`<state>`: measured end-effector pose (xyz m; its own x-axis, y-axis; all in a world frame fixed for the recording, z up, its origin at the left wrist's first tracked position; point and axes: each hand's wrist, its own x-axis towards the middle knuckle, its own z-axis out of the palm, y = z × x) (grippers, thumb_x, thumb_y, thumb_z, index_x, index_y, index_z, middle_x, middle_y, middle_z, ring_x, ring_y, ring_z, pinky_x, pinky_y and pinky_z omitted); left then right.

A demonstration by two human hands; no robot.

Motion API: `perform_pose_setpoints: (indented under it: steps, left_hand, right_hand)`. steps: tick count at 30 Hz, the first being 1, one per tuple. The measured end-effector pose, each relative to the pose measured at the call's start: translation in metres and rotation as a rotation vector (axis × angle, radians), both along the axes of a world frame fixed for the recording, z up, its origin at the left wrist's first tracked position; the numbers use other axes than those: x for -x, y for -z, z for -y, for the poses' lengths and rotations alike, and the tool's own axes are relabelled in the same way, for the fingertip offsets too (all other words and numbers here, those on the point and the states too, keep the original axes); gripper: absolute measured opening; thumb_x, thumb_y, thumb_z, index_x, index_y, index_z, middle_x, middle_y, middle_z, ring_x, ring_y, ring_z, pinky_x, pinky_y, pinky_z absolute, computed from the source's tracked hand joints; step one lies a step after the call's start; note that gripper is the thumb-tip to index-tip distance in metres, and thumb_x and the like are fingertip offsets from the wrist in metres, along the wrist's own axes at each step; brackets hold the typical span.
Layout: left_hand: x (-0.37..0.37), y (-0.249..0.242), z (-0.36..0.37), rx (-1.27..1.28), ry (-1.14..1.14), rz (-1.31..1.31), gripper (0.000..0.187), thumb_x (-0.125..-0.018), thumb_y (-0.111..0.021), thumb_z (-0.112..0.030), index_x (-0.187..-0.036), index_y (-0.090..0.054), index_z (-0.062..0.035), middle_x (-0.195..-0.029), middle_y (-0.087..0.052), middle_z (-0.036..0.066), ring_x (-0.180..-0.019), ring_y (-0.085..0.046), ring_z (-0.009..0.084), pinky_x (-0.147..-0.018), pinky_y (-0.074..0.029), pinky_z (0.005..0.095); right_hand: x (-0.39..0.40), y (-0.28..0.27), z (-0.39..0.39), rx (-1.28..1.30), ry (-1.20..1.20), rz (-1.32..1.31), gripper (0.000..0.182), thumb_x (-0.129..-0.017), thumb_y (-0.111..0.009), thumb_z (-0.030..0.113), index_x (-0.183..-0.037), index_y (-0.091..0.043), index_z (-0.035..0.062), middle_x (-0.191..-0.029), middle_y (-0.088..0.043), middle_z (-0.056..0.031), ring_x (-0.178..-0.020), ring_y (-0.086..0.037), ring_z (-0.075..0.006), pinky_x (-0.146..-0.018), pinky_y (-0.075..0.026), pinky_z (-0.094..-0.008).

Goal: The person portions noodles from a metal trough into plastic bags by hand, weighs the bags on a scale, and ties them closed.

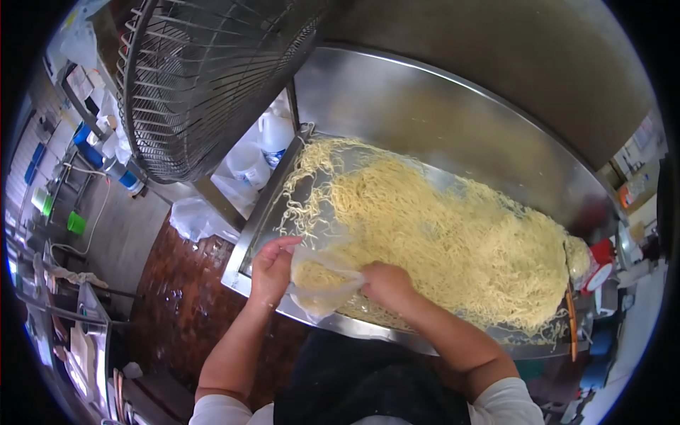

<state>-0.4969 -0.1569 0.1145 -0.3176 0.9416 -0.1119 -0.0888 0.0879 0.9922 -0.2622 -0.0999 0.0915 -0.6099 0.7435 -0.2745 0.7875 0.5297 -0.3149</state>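
A clear plastic bag (316, 303) with noodles inside hangs between my two hands, over the near edge of the metal tray. My left hand (272, 268) grips the bag's left side, its thumb and fingers at the rim. On the opposite side, my right hand (388, 285) is closed on the bag's rim, its fingers partly hidden. Behind the bag lies a broad heap of pale yellow noodles (453, 241), spread along the tray, with loose strands at the far left.
A large fan (219, 78) stands at the upper left, close to the tray (244, 273). Plastic jugs (275, 131) sit beyond the tray's left end. At the right are a red scale (599, 263) and a wooden stick (571, 322). The brown floor (177, 304) looks wet.
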Motion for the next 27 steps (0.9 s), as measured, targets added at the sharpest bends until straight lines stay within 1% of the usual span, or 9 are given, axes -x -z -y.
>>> perform_pose_setpoints:
  steps: [5,9,12,15,18,19,21,26,27]
  left_hand:
    - [-0.026,0.004,-0.003,0.103,0.387,0.016,0.022,-0.096,-0.050,-0.018,-0.105,-0.064,-0.0035,-0.072,-0.051,-0.004,-0.060,-0.041,0.0049,-0.053,-0.035,0.0190]
    - [-0.057,0.014,-0.006,0.184,0.404,0.228,0.031,-0.095,-0.053,-0.031,-0.080,-0.060,-0.0043,-0.065,-0.046,-0.004,-0.059,-0.039,0.0064,-0.050,-0.033,0.0245]
    - [-0.042,0.011,-0.003,0.205,0.539,-0.358,0.041,-0.094,-0.053,-0.035,-0.069,-0.053,-0.0040,-0.060,-0.044,-0.004,-0.058,-0.039,0.0069,-0.050,-0.034,0.0263]
    - [-0.018,0.008,0.011,0.201,0.471,-0.370,0.040,-0.089,-0.060,-0.036,-0.062,-0.053,-0.0073,-0.054,-0.047,-0.003,-0.051,-0.045,0.0125,-0.048,-0.037,0.0304]
    - [0.002,-0.003,0.023,0.192,0.418,-0.867,0.031,-0.083,-0.064,-0.030,-0.064,-0.055,-0.0076,-0.054,-0.052,0.007,-0.052,-0.052,0.0225,-0.053,-0.042,0.0363]
    - [0.007,-0.006,0.026,0.332,0.434,-0.953,0.018,-0.078,-0.065,-0.028,-0.079,-0.062,-0.0104,-0.073,-0.063,0.017,-0.074,-0.061,0.0403,-0.068,-0.048,0.0484]
    - [0.011,0.005,0.034,0.188,0.331,-0.985,0.021,-0.077,-0.067,-0.027,-0.088,-0.062,-0.0098,-0.066,-0.058,0.014,-0.062,-0.057,0.0322,-0.060,-0.046,0.0415]
    - [-0.007,-0.003,0.031,0.032,0.190,-0.483,0.027,-0.087,-0.057,-0.008,-0.113,-0.060,-0.0048,-0.075,-0.064,0.004,-0.068,-0.059,0.0125,-0.064,-0.047,0.0302]
    - [-0.013,-0.004,0.029,-0.029,0.190,-0.491,0.027,-0.088,-0.055,-0.006,-0.114,-0.060,-0.0035,-0.080,-0.064,0.004,-0.073,-0.058,0.0111,-0.067,-0.047,0.0284]
  right_hand:
    - [-0.009,-0.058,-0.005,0.016,-0.041,-0.084,0.014,-0.079,-0.057,0.020,-0.082,-0.066,0.0094,-0.086,-0.063,-0.0145,-0.079,-0.063,-0.0349,-0.069,-0.050,-0.0465]
    - [0.006,-0.075,-0.005,0.002,-0.053,-0.376,0.016,-0.080,-0.058,0.022,-0.082,-0.066,0.0092,-0.083,-0.062,-0.0147,-0.079,-0.061,-0.0352,-0.069,-0.049,-0.0451]
    - [-0.004,-0.075,-0.013,0.087,-0.116,-0.340,0.017,-0.081,-0.060,0.025,-0.083,-0.067,0.0091,-0.082,-0.063,-0.0144,-0.080,-0.061,-0.0340,-0.070,-0.049,-0.0436]
    - [-0.040,-0.056,-0.030,0.180,-0.156,-0.315,0.016,-0.079,-0.063,0.023,-0.088,-0.069,0.0105,-0.083,-0.064,-0.0144,-0.080,-0.062,-0.0323,-0.070,-0.049,-0.0408]
    - [-0.084,-0.041,-0.052,0.163,-0.079,-0.200,0.019,-0.081,-0.063,0.023,-0.095,-0.069,0.0108,-0.087,-0.065,-0.0148,-0.086,-0.062,-0.0320,-0.076,-0.049,-0.0403]
    - [-0.092,-0.039,-0.054,0.017,0.004,-0.180,0.019,-0.081,-0.063,0.021,-0.096,-0.069,0.0106,-0.087,-0.065,-0.0146,-0.086,-0.062,-0.0317,-0.077,-0.049,-0.0401]
    - [-0.098,-0.035,-0.055,-0.281,0.174,-0.148,0.020,-0.080,-0.064,0.019,-0.097,-0.069,0.0101,-0.087,-0.065,-0.0142,-0.088,-0.062,-0.0313,-0.078,-0.050,-0.0397]
    - [0.004,-0.071,-0.004,0.138,-0.090,-0.506,0.021,-0.080,-0.061,0.016,-0.098,-0.069,0.0099,-0.086,-0.067,-0.0120,-0.085,-0.064,-0.0316,-0.077,-0.050,-0.0412]
    - [0.029,-0.066,0.007,0.226,-0.198,-0.353,0.021,-0.081,-0.057,0.017,-0.097,-0.069,0.0097,-0.092,-0.067,-0.0121,-0.088,-0.063,-0.0322,-0.077,-0.050,-0.0413]
